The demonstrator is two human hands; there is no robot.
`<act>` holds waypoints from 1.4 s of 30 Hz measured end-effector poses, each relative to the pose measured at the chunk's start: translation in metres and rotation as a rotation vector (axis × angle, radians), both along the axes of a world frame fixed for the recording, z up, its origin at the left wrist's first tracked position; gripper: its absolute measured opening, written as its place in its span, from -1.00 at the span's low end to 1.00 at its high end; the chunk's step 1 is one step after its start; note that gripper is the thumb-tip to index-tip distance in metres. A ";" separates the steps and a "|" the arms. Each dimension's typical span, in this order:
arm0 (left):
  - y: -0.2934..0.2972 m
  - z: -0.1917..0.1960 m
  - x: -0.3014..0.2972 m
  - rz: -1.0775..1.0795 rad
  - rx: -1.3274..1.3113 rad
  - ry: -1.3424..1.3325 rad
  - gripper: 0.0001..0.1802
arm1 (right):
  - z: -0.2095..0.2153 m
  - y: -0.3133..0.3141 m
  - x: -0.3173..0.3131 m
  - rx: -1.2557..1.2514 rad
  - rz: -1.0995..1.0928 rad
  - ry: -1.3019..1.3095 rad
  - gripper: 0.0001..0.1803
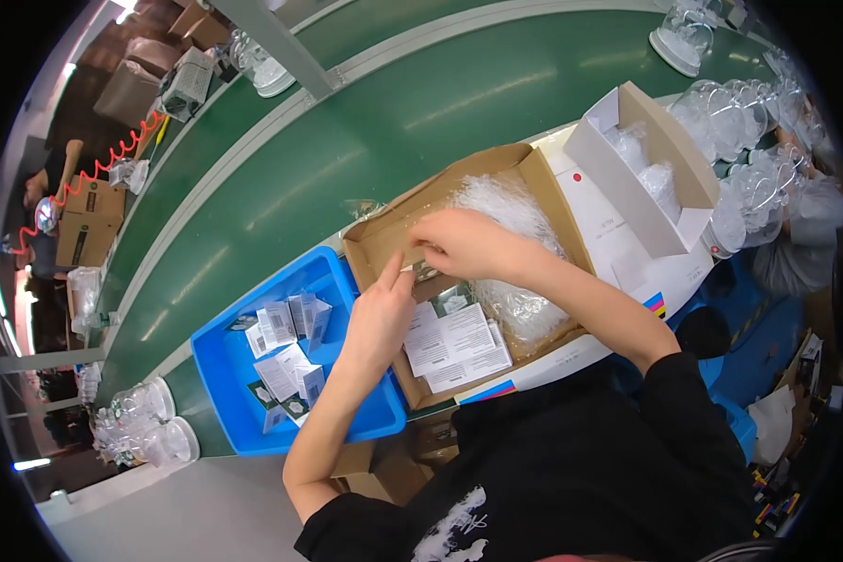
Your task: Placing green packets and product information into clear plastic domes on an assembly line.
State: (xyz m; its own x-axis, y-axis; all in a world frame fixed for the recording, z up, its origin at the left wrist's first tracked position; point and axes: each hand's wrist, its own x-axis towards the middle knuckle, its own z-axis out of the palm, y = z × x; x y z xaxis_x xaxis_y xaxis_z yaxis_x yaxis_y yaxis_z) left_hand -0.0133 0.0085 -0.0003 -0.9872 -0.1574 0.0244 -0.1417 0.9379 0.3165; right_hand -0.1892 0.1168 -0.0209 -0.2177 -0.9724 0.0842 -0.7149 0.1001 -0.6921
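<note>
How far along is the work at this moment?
Done: bubble-wrapped items and printed leaflets already lie in the open brown carton. In hand: the left hand and right hand meet over a small item inside it. Left: more small packets sit in the blue tray.

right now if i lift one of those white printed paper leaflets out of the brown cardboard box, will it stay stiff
Probably not: the white printed paper leaflets look thin and flat, so one would likely droop and feel very light. They lie overlapped in the brown cardboard box, so a neighbour may slide along.
</note>
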 end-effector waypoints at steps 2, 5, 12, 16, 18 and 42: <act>-0.001 0.005 -0.005 0.014 0.057 0.114 -0.73 | 0.001 0.002 -0.002 0.011 -0.043 -0.094 -0.77; 0.003 0.014 -0.006 0.092 0.132 0.136 -0.71 | 0.003 0.004 -0.008 -0.090 -0.046 -0.112 -0.81; -0.006 0.019 -0.006 0.163 0.080 0.261 -0.50 | 0.004 0.002 -0.008 -0.240 -0.070 -0.144 -0.85; -0.010 0.027 -0.003 0.118 0.154 0.311 -0.49 | 0.010 0.002 -0.005 -0.346 -0.151 -0.138 -0.85; -0.013 0.034 0.000 0.101 0.182 0.293 -0.54 | 0.008 0.001 -0.005 -0.397 -0.166 -0.155 -0.83; -0.029 0.025 0.010 0.341 1.395 0.267 -0.67 | 0.018 0.003 0.003 -0.632 0.095 -0.291 -0.76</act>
